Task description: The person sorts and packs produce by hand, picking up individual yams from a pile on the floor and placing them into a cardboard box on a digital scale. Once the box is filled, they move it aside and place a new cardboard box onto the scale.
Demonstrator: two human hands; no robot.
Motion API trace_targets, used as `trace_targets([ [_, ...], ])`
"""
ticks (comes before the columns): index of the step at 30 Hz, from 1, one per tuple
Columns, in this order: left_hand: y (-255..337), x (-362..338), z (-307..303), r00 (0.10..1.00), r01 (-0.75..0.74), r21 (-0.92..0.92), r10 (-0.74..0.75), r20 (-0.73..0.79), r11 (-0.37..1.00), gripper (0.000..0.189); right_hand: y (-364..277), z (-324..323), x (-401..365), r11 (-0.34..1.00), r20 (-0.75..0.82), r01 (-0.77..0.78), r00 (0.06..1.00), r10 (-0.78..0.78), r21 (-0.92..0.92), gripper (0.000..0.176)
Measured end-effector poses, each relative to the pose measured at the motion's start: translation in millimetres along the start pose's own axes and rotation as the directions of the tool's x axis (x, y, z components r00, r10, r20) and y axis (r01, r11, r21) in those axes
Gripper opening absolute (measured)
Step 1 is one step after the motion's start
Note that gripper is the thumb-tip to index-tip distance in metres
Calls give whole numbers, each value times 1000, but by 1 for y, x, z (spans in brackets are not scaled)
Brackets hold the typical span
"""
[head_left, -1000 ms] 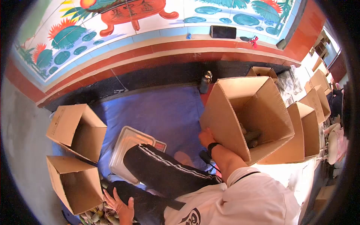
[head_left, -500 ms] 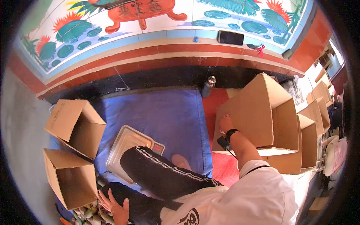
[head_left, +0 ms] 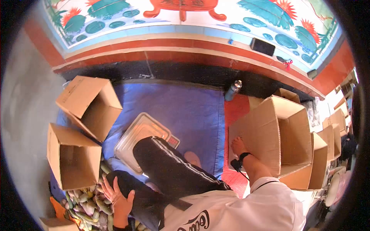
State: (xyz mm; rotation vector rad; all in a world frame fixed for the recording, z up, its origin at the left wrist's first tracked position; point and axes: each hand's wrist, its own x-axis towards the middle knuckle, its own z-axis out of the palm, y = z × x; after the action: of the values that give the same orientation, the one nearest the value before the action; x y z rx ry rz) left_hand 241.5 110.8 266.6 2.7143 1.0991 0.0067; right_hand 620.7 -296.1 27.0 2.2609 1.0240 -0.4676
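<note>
My right hand, with a dark strap at the wrist, presses curled fingers to the left face of a large open cardboard box. That box tilts with its opening to the right; how the fingertips grip it is partly hidden. My left hand is open, fingers spread, beside my dark-trousered thigh. Below and left of it lies a heap of elongated green and brownish produce. Two open cardboard boxes stand above that heap, a lower one and an upper one.
On a blue mat by my knee sits a shallow tray with a small red display beside it. A bottle stands near the wall; a phone lies on the ledge. More boxes line the right.
The large box has come nearer to me with my right hand on it, and another box shows behind it. My left hand stays spread by the heap. The view has shifted.
</note>
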Motion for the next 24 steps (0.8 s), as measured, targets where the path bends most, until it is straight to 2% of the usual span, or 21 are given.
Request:
trace_targets([
  [2,2,1,-4,1000,-18,14,18,0,1000,80,8,30,-4,995,-177,6,984,-24,-101,18],
  [4,-2,1,0,999,-23,-2,23,-26,1000,81,18,150,39,984,-224,-169,958,177,53,19],
  [6,-2,-1,-2,999,-29,-7,29,-37,1000,82,31,107,17,988,-61,-12,998,2,-151,20],
  [7,-3,-1,-2,999,-30,6,30,-42,1000,83,34,118,28,987,-72,13,997,-25,-160,20],
  [9,-3,-3,-3,999,-12,0,12,-33,1000,83,46,188,59,967,-139,-243,958,251,71,22],
  [10,-4,-2,-3,999,-7,1,7,-36,1000,83,46,154,46,988,-73,-153,986,151,-23,23],
  [12,-4,-3,-2,999,4,-12,-4,-38,1000,82,40,37,1,983,62,65,997,-55,-173,26],
  [15,0,-2,-2,999,22,-39,-24,-38,999,81,43,43,17,980,88,137,988,-125,-147,28],
  [17,1,0,-1,999,2,-31,-3,-52,1000,81,41,46,18,998,66,57,996,-55,-26,27],
  [19,6,8,3,994,-72,-24,70,-87,997,80,35,35,18,981,18,-88,996,86,175,25],
  [22,11,18,7,998,-67,-50,66,-21,996,80,27,0,25,847,-52,-266,944,325,460,23],
  [24,19,25,10,999,15,-23,-14,51,1000,81,26,3,67,711,-104,-273,893,437,648,23],
])
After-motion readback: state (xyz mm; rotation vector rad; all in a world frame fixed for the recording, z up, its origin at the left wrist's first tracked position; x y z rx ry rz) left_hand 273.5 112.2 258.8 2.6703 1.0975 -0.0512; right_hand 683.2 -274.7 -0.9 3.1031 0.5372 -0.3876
